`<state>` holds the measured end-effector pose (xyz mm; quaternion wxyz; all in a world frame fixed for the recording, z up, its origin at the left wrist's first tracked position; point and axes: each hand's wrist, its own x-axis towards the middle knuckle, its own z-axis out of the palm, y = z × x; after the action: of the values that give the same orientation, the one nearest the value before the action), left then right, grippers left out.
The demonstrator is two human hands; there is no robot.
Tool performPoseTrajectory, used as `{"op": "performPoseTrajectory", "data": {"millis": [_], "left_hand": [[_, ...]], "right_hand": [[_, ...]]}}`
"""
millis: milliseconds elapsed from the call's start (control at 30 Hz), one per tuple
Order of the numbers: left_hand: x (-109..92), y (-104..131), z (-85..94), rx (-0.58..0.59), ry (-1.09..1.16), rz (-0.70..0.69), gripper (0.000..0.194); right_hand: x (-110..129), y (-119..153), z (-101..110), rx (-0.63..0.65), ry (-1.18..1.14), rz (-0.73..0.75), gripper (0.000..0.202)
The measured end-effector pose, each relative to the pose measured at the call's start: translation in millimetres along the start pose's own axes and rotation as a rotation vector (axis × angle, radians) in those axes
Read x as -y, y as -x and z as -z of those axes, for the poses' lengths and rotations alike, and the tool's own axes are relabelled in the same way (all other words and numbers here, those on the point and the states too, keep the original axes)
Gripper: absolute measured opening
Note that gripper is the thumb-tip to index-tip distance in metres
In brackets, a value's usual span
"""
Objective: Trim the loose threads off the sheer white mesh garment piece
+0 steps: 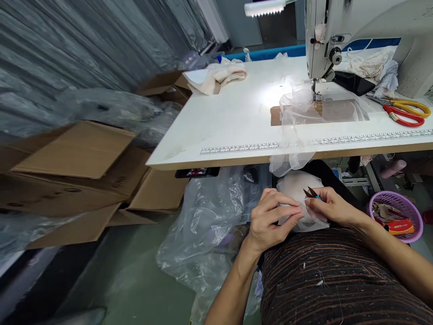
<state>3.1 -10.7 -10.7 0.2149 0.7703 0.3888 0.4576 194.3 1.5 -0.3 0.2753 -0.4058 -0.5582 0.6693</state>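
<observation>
One sheer white fabric piece (293, 183) lay just below the table's (233, 117) front edge, pinched narrowly by the left hand (274, 215) while the right hand (331, 207) gripped small snips (312, 193), so trimming seemed underway, and any next cut probably called for keeping it taut.

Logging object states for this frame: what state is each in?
Thread snips: blades parted, in right hand
Left hand: at white fabric, grip unclear
LED lamp: lit
Cardboard box: flaps open
Scissors: lying on tabletop
Purple basket: holding items
Sheer fabric: draped over tabletop edge
</observation>
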Motion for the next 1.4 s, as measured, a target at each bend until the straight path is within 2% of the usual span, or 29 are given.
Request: {"op": "performPoseTrajectory", "data": {"millis": [100, 167, 233, 333, 433, 533, 700, 833, 933, 1133, 1267, 1400], "left_hand": [[1, 3, -10.2, -0.015, -0.183, 0.0, 0.008], [3, 4, -14.6, -0.023, -0.216, 0.007, 0.019], [7, 2, -16.8, 0.0, -0.167, 0.005, 0.027], [13, -1, -18.4, 0.049, 0.032, 0.019, 0.03], [18, -4, -19.4, 0.107, 0.266, 0.111, 0.026], [19, -5, -18.8, 0.164, 0.385, 0.247, 0.02], [17, -4, -9.6, 0.191, 0.487, 0.411, 0.02], [11, -3, -0.4, 0.213, 0.518, 0.45, 0.031], [6, -5, -0.5, 0.263, 0.496, 0.514, 0.037], [-2, -11, -9.2, 0.238, 0.46, 0.695, 0.029], [-7, -16, -6.8, 0.21, 0.536, 0.74, 0.026], [-12, -18, -1.8, 0.235, 0.573, 0.84, 0.031]], "right_hand": [[-2, -1, -3, -0.045, -0.108, -0.044, 0.033], [-4, 0, -5, -0.052, -0.176, -0.055, 0.031], [-6, 0, -6, -0.029, -0.224, -0.038, 0.03], [-9, 1, -6, 0.024, -0.237, -0.009, 0.028], [-12, 1, -5, 0.086, -0.219, 0.016, 0.027], [-13, 2, -1, 0.104, -0.182, 0.043, 0.03], [-12, 4, 10, -0.005, -0.088, 0.032, 0.033], [-11, 5, 12, -0.062, -0.107, 0.02, 0.037], [-11, 5, 10, -0.061, -0.1, 0.028, 0.04], [-11, 6, 8, -0.03, -0.073, 0.061, 0.038], [-11, 9, 8, -0.054, -0.012, 0.116, 0.03], [-10, 11, 9, -0.029, 0.05, 0.137, 0.029]]}}
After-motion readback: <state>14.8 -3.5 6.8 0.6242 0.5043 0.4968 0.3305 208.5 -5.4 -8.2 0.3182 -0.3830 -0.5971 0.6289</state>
